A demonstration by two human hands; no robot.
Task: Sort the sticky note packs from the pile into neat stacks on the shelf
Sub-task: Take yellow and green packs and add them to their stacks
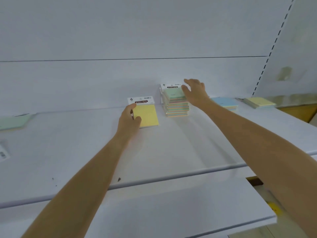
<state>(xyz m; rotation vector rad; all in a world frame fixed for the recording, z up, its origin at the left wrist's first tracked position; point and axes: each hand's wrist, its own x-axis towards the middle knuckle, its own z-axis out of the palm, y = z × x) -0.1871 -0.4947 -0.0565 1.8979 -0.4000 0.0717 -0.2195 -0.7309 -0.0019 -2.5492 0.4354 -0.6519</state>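
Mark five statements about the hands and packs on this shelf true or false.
1. The left hand holds a yellow pack. True.
2. The stack's top pack is pink. False: it is green.
3. The right hand is at the stack's top. True.
4. A blue pack lies left of the stack. False: it lies to its right.
5. The yellow pack lies on the stack. False: it lies on the shelf, apart.

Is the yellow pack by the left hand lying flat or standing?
Flat. The yellow pack lies face up on the shelf, header toward the back wall; the left hand rests on its left edge.
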